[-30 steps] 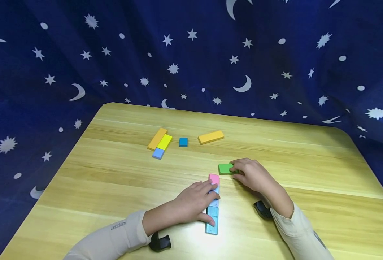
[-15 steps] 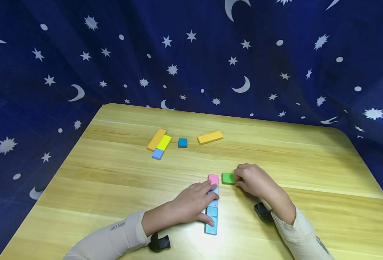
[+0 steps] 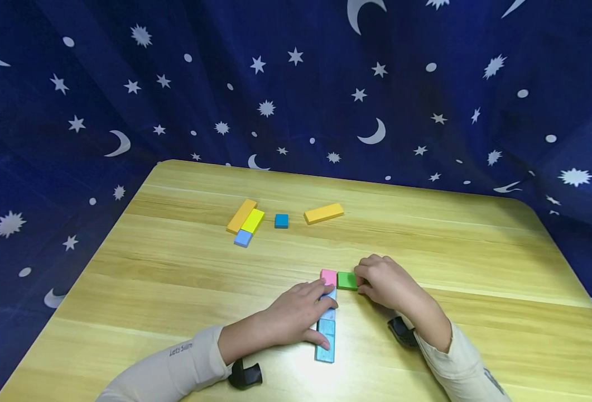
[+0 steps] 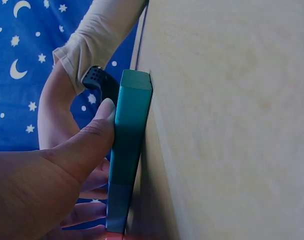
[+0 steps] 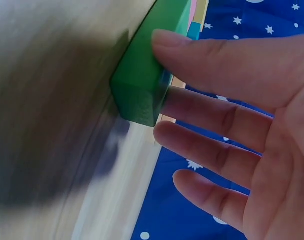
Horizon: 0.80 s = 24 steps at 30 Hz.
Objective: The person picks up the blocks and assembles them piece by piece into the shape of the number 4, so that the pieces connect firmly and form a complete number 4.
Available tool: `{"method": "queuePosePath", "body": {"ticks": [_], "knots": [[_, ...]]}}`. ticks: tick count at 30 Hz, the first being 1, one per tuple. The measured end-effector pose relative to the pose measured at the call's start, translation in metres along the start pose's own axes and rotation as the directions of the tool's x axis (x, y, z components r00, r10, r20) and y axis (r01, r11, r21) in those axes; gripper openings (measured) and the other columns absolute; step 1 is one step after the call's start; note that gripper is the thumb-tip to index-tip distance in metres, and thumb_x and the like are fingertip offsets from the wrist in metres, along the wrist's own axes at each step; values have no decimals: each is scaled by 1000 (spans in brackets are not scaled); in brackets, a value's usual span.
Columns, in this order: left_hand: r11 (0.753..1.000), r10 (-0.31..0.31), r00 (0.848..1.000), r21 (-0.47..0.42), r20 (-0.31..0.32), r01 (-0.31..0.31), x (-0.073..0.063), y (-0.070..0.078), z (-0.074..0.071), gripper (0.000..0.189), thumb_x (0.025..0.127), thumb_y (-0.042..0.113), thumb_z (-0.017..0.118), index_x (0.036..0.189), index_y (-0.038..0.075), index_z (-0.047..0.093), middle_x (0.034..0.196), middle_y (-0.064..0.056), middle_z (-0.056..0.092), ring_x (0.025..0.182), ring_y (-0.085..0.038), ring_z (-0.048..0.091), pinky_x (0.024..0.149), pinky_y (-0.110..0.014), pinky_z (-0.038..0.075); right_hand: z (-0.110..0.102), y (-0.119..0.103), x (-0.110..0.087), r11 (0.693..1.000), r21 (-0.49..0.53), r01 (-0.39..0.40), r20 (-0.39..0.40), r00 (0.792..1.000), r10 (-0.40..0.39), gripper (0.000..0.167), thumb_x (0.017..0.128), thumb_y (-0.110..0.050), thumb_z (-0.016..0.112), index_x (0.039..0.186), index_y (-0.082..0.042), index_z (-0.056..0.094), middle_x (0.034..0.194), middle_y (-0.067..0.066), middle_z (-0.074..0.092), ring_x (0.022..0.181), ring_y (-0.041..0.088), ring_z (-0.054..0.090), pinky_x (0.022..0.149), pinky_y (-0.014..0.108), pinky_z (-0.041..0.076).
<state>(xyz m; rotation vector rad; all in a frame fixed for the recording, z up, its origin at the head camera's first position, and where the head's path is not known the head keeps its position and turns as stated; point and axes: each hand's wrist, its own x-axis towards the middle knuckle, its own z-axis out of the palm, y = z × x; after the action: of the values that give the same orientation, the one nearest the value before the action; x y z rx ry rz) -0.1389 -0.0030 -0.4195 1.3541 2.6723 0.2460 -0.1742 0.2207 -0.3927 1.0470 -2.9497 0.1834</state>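
Observation:
A row of blocks lies on the table in the head view: a pink block (image 3: pixel 328 277) at the far end, a light blue block (image 3: pixel 328 314) in the middle and a teal block (image 3: pixel 325 353) nearest. My left hand (image 3: pixel 298 315) rests across this row with fingers spread. In the left wrist view its thumb touches the teal block (image 4: pixel 128 130). My right hand (image 3: pixel 388 282) pinches the right end of a green block (image 3: pixel 346 280), whose left end meets the pink block's side. Thumb and index finger press the green block (image 5: pixel 147 70) in the right wrist view.
Farther back, an orange block (image 3: pixel 241 216), a yellow block (image 3: pixel 253 221) and a periwinkle block (image 3: pixel 242 238) sit against each other. A dark blue square block (image 3: pixel 282 221) and another orange block (image 3: pixel 323 213) lie to their right. A starry curtain (image 3: pixel 296 100) hangs behind the table.
My right hand has drawn the green block toward me and then left, closing the gap to the pink block. The left hand stays on the row.

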Motion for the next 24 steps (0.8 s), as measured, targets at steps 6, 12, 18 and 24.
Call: {"method": "queuePosePath", "body": {"ticks": [6, 12, 18, 24], "knots": [[1000, -2, 1000, -1, 2, 2, 1, 0, 0, 67, 75, 65, 52, 124, 19, 48, 141, -7, 38, 134, -24, 32, 105, -37, 34, 0, -1, 0, 1000, -1, -2, -4, 1000, 2, 27, 69, -16, 77, 64, -18, 50, 69, -9, 51, 73, 13, 49, 67, 31, 40], [1000, -10, 1000, -11, 16, 10, 1, 0, -1, 67, 76, 65, 51, 125, 19, 48, 142, -7, 38, 134, -24, 32, 105, -37, 34, 0, -2, 1, 1000, -3, 2, -8, 1000, -2, 27, 69, -17, 77, 65, -18, 50, 70, -9, 52, 72, 12, 48, 67, 31, 40], [1000, -3, 1000, -8, 5, 3, 1, 0, -1, 66, 75, 64, 52, 124, 19, 48, 141, -7, 39, 133, -25, 33, 104, -37, 34, 1, -2, 0, 1000, -2, -2, -6, 1000, 2, 27, 69, -18, 77, 65, -19, 51, 70, -9, 52, 72, 12, 49, 66, 31, 40], [1000, 9, 1000, -3, -15, -9, 1, -1, 1, 66, 75, 64, 53, 123, 19, 49, 139, -7, 39, 133, -24, 34, 102, -36, 37, 1, -1, 0, 1000, 3, 2, -10, 1000, -2, 27, 68, -18, 78, 64, -18, 51, 69, -10, 50, 70, 11, 47, 65, 30, 39]]}}
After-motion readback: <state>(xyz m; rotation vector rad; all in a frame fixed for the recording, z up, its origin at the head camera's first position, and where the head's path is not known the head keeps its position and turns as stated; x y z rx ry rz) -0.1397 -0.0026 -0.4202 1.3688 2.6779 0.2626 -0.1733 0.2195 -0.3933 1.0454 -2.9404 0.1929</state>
